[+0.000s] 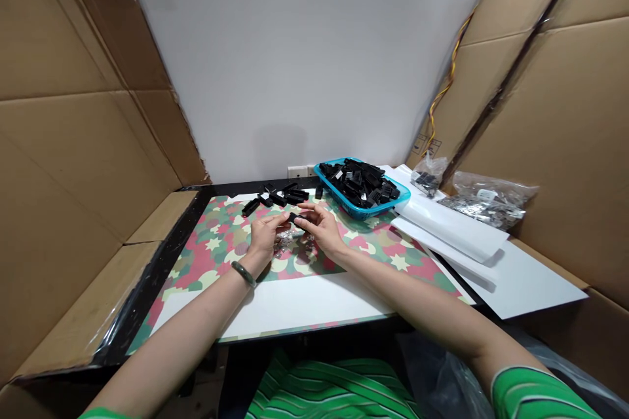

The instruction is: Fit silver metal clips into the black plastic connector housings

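Note:
My left hand (265, 237) and my right hand (319, 226) meet above a camouflage-patterned mat (216, 236). Between their fingertips is a small black plastic connector (295, 217), which both hands seem to pinch. A crumpled clear plastic bag (287, 243) lies on the mat just below my hands. Beyond my fingers, a loose group of similar black connectors (278, 198) lies on the mat's far edge. A dark green bangle (243, 273) circles my left wrist.
A blue plastic basket (366, 211) heaped with black connectors stands at the back. To the right lie white sheets (449, 226) and clear bags of parts (489, 200). Cardboard panels (73, 144) line both sides, with yellow-red wires (447, 88) at the right.

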The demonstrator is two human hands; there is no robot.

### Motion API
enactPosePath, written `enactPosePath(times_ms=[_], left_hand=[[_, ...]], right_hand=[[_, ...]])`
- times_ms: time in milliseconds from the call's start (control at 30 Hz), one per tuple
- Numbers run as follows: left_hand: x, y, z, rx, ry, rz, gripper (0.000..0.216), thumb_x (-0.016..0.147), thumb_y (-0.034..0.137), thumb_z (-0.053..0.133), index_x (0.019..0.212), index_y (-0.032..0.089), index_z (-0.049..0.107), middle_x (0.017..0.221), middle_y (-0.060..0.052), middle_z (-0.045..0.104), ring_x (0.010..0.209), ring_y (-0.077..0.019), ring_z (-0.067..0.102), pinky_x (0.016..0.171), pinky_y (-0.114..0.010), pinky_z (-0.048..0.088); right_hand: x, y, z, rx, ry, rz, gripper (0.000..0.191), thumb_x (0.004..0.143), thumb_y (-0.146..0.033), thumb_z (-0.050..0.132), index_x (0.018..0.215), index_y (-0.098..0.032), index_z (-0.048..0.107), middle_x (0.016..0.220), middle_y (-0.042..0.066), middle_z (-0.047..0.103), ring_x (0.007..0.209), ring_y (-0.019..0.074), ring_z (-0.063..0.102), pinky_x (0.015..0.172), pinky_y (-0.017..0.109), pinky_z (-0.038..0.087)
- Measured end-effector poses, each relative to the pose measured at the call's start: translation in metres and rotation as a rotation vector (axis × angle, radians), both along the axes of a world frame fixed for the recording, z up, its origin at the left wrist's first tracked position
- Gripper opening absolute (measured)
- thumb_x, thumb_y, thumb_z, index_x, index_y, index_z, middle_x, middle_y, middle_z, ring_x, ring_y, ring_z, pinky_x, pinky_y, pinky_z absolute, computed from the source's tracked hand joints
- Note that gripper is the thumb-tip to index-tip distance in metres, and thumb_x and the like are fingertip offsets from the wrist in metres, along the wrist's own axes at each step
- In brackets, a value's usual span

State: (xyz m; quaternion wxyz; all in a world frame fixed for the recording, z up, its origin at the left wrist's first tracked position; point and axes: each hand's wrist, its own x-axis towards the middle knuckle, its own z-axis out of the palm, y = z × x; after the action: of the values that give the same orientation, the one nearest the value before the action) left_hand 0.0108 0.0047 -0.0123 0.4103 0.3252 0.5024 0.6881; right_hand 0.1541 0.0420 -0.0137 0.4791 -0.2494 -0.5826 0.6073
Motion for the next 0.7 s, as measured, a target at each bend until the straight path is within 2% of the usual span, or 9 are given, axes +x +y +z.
enactPosePath(times_ms=[100,267,533,700], left_hand=[[0.0019,0.0000,-0.0030,-0.060,-0.074,0.033,0.021,0.053,0.032,0.081,0.059,0.015,0.071,0.055,-0.004,0.066,0.054,-0.0170,0.062,0.051,-0.027,0.047],[0.0017,-0.0001,-0.0031,-0.041,-0.013,0.077,0.021,0.056,0.033,0.080,0.058,0.015,0.069,0.054,-0.003,0.064,0.053,-0.0160,0.060,0.052,-0.028,0.046],[-0.0065,0.0005,0.0020,-0.051,-0.015,-0.057,0.032,0.059,0.043,0.083,0.066,0.014,0.073,0.058,-0.005,0.066,0.054,-0.0158,0.060,0.050,-0.026,0.044],[-0.0068,0.0003,0.0031,-0.010,0.015,-0.090,0.032,0.056,0.040,0.086,0.064,0.013,0.072,0.057,-0.003,0.064,0.052,-0.0133,0.058,0.052,-0.025,0.044]], right_hand=[[-0.0020,-0.0003,0.0006,-0.101,0.000,0.013,0.050,0.064,-0.041,0.084,0.106,-0.021,0.064,0.084,0.003,0.066,0.072,0.0176,0.063,0.047,0.024,0.053],[-0.0034,0.0009,0.0016,-0.186,0.016,0.046,0.051,0.061,-0.040,0.086,0.104,-0.019,0.067,0.085,0.004,0.066,0.072,0.0170,0.062,0.048,0.024,0.055],[-0.0016,0.0026,0.0017,-0.256,0.030,0.061,0.048,0.061,-0.041,0.086,0.100,-0.019,0.069,0.093,0.005,0.066,0.071,0.0155,0.061,0.045,0.023,0.053],[-0.0017,0.0029,0.0018,-0.253,0.015,0.061,0.051,0.059,-0.042,0.087,0.101,-0.019,0.070,0.098,0.005,0.067,0.073,0.0166,0.062,0.046,0.025,0.053]])
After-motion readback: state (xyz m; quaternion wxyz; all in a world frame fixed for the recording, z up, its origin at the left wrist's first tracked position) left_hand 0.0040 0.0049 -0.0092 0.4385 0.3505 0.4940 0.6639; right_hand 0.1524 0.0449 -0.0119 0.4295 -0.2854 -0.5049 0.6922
